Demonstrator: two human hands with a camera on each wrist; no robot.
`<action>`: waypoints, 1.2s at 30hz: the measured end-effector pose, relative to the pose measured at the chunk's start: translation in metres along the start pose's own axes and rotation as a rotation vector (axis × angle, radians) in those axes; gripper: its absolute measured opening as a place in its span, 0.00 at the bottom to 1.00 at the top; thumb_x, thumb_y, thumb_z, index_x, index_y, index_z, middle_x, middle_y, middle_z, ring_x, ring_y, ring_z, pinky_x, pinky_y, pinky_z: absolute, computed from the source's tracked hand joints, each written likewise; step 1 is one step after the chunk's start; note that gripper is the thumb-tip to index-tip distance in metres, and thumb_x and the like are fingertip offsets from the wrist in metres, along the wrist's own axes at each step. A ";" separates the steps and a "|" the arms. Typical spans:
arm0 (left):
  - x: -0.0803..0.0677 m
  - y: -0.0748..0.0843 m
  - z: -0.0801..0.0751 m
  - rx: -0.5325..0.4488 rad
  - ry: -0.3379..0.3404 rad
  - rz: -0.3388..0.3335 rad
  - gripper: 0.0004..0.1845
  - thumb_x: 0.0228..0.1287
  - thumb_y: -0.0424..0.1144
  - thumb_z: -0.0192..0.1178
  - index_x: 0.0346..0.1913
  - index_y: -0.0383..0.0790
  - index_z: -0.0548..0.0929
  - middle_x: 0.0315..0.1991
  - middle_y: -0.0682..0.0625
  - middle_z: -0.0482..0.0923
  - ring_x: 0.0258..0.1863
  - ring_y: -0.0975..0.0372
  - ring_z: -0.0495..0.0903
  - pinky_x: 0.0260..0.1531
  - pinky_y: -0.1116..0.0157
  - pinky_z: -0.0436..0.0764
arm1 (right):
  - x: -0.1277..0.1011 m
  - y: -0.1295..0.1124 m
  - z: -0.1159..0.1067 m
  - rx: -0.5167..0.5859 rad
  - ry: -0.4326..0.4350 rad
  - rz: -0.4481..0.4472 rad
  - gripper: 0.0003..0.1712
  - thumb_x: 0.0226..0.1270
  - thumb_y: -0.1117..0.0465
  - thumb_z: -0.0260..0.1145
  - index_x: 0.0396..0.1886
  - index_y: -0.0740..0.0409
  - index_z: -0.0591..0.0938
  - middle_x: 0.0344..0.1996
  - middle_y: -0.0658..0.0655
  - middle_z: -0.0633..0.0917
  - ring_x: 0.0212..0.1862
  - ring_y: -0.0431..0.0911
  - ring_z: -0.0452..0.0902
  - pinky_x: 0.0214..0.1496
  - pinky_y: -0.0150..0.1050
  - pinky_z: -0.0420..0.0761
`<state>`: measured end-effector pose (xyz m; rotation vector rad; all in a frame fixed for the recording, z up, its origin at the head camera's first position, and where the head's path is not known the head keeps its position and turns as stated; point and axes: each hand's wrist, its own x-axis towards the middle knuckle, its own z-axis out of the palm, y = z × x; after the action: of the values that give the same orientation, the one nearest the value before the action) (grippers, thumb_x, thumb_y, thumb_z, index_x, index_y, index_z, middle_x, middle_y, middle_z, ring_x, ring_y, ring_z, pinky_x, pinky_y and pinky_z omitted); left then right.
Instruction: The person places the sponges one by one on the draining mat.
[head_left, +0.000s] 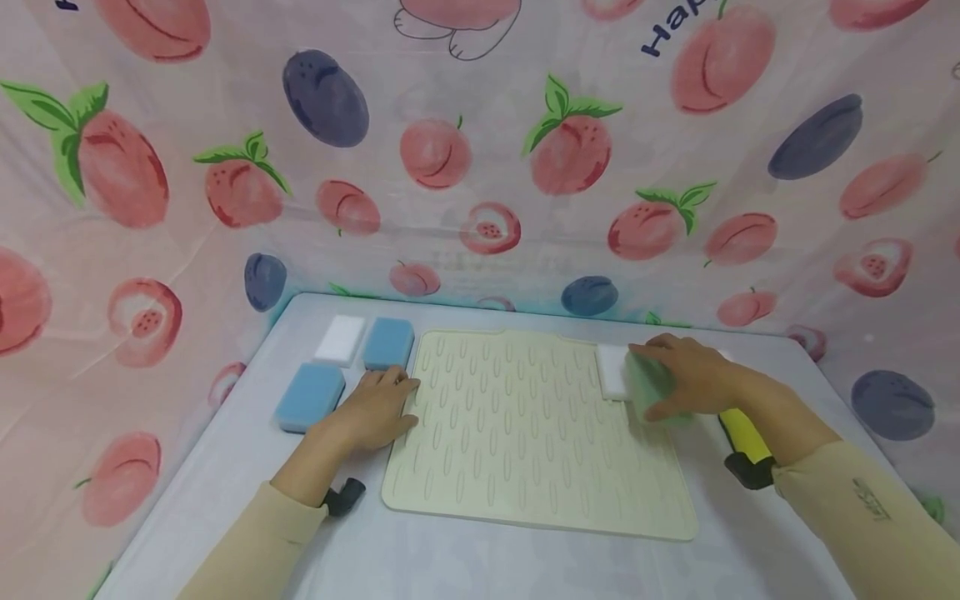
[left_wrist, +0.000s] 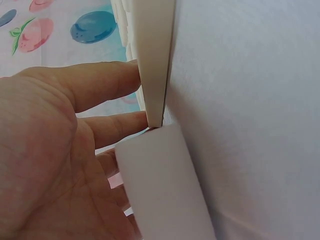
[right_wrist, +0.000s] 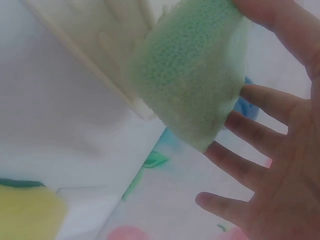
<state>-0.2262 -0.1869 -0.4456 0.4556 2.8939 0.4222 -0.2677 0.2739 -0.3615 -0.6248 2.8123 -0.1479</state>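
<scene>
Head view: right hand (head_left: pixel 696 377) pinches the green sponge (head_left: pixel 643 385) above the mat (head_left: pixel 517 433) at two o'clock, beside a white block (head_left: pixel 612 372); left hand (head_left: pixel 375 412), fingers apart, touches the nine-o'clock edge, probably for steadiness.

From my station, I see the mat (head_left: pixel 517 467) mid-table (head_left: pixel 525 571), a block (head_left: pixel 612 375) on it at two o'clock, and beside that, toward three, the held sponge (head_left: pixel 645 387) in my right grip (head_left: pixel 693 379). Three pads (head_left: pixel 311 396) cluster off the mat's ten o'clock edge; an outlying sponge (head_left: pixel 750 433) lies at three.
</scene>
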 end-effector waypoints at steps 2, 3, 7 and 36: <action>0.000 0.000 0.000 -0.002 0.001 0.002 0.33 0.72 0.44 0.65 0.74 0.35 0.71 0.67 0.40 0.69 0.66 0.44 0.66 0.69 0.44 0.69 | 0.002 -0.001 -0.001 -0.003 -0.002 -0.003 0.60 0.48 0.36 0.82 0.78 0.55 0.69 0.70 0.67 0.72 0.67 0.66 0.67 0.62 0.72 0.74; 0.000 -0.001 0.000 -0.001 0.001 0.002 0.33 0.72 0.44 0.65 0.74 0.35 0.71 0.67 0.40 0.69 0.66 0.43 0.66 0.69 0.44 0.69 | 0.003 -0.002 -0.002 -0.009 -0.001 -0.008 0.61 0.48 0.36 0.82 0.78 0.55 0.69 0.70 0.68 0.72 0.67 0.66 0.68 0.62 0.72 0.74; 0.000 -0.001 0.000 0.005 0.000 0.008 0.32 0.72 0.44 0.64 0.74 0.35 0.71 0.67 0.40 0.69 0.67 0.43 0.66 0.69 0.44 0.69 | 0.006 -0.004 -0.004 -0.018 -0.008 -0.007 0.61 0.48 0.35 0.82 0.78 0.55 0.69 0.70 0.67 0.72 0.67 0.66 0.68 0.62 0.72 0.73; 0.000 0.003 -0.002 0.013 -0.012 0.009 0.32 0.72 0.44 0.64 0.74 0.34 0.71 0.67 0.39 0.69 0.65 0.43 0.67 0.69 0.45 0.68 | 0.031 -0.015 -0.008 -0.027 0.027 -0.079 0.60 0.51 0.35 0.81 0.78 0.58 0.68 0.71 0.68 0.72 0.72 0.69 0.65 0.69 0.72 0.68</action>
<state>-0.2261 -0.1850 -0.4431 0.4724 2.8852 0.4014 -0.2912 0.2474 -0.3584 -0.7453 2.8209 -0.1345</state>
